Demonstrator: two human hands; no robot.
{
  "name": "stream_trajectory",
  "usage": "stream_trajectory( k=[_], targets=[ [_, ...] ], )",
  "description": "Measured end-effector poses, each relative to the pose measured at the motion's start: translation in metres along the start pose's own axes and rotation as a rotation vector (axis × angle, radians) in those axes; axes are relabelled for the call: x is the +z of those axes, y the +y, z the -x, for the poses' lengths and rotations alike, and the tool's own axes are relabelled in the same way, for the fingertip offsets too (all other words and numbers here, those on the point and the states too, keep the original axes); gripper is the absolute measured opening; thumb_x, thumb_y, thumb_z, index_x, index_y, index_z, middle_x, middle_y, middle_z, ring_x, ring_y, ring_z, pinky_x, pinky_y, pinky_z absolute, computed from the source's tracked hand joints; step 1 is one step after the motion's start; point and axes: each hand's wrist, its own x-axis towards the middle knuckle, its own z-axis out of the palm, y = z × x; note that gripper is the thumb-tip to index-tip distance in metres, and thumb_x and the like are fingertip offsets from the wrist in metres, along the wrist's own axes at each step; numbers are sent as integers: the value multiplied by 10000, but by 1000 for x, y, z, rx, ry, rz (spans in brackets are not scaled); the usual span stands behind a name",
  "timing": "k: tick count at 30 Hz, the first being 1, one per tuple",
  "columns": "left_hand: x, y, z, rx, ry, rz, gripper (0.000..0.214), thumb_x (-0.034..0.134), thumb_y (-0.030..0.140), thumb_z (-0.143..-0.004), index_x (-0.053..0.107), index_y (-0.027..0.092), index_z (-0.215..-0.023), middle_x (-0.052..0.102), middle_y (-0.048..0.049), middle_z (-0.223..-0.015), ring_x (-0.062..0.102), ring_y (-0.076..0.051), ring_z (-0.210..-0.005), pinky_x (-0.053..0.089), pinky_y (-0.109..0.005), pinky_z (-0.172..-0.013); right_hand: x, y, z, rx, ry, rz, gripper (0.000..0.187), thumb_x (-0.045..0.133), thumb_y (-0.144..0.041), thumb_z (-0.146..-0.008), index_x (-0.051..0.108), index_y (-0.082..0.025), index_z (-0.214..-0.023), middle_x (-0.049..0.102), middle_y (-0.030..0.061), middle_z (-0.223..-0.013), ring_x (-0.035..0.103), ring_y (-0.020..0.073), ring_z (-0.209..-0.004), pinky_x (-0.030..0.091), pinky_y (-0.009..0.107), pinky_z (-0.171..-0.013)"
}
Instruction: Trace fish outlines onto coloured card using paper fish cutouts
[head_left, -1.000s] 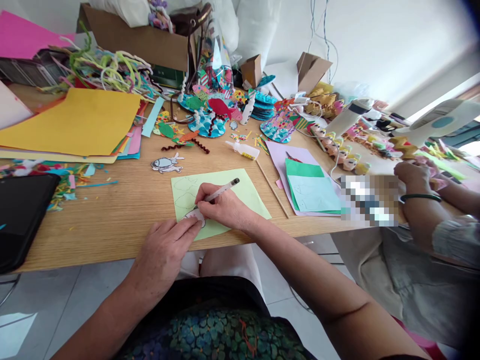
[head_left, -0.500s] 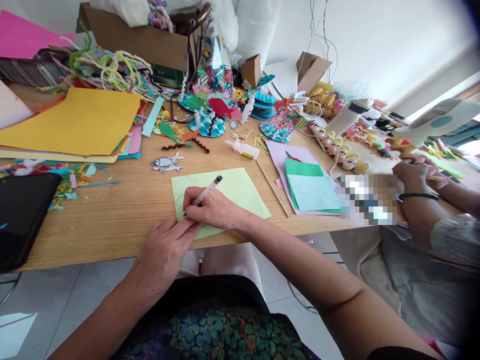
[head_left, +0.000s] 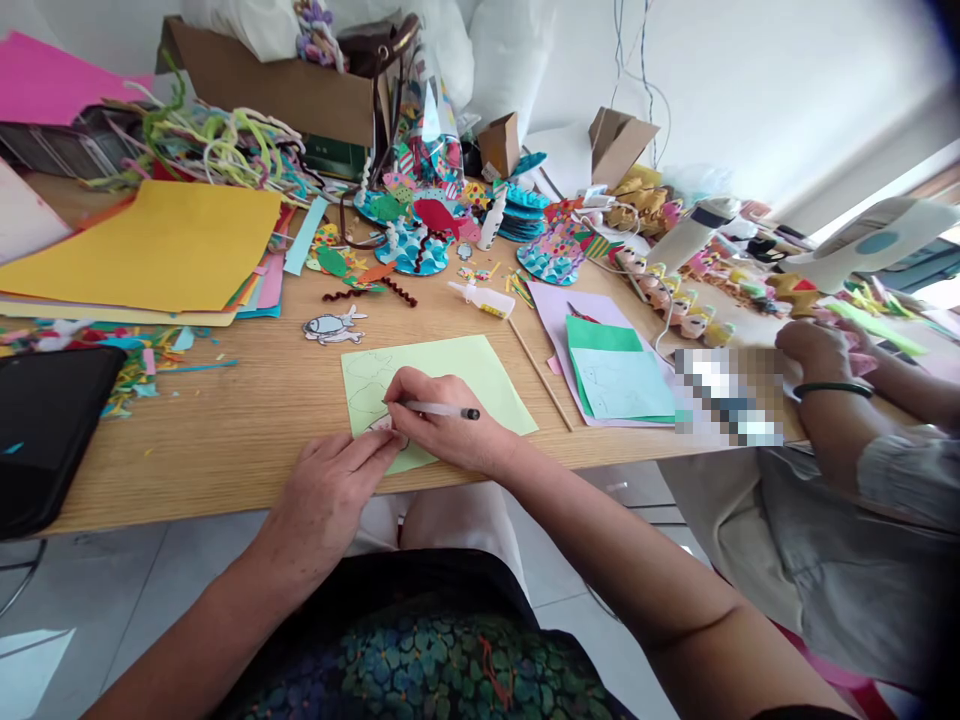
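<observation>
- Wood-grained worktop (head_left: 217, 430) stands against a white wall (head_left: 742, 90), a cardboard box (head_left: 270, 80) at its far edge.
- Compared with half a second ago, the pen (head_left: 442, 409) has tipped from steep to nearly flat, its cap end now toward the right, and the small paper cut-out (head_left: 381, 424) shows again.
- Right hand (head_left: 461, 440): fingers curled closely round the pen, its tip at the cut-out's upper side.
- Left hand (head_left: 337, 485): flattened, fingers together, fingertips resting on the cut-out as before.
- Cut-out lies on a pale green sheet (head_left: 480, 375) by the worktop's near edge.
- Black tablet (head_left: 52, 430) occupies the near left corner; yellow paper (head_left: 150, 245) lies beyond it.
- Co-worker's hand (head_left: 814, 345) is farther right.
</observation>
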Motion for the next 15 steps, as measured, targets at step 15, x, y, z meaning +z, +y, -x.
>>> stream_trajectory(
  k=[15],
  targets=[
    [-25, 9, 21, -38, -10, 44, 396, 277, 88, -849, 570, 127, -1112, 626, -105, -1100, 612, -207, -960, 525, -342, -823, 13, 8, 12, -84, 87, 155, 140, 392, -261, -853, 495, -195, -921, 605, -1, -715, 549, 122, -599, 340, 219, -595]
  ],
)
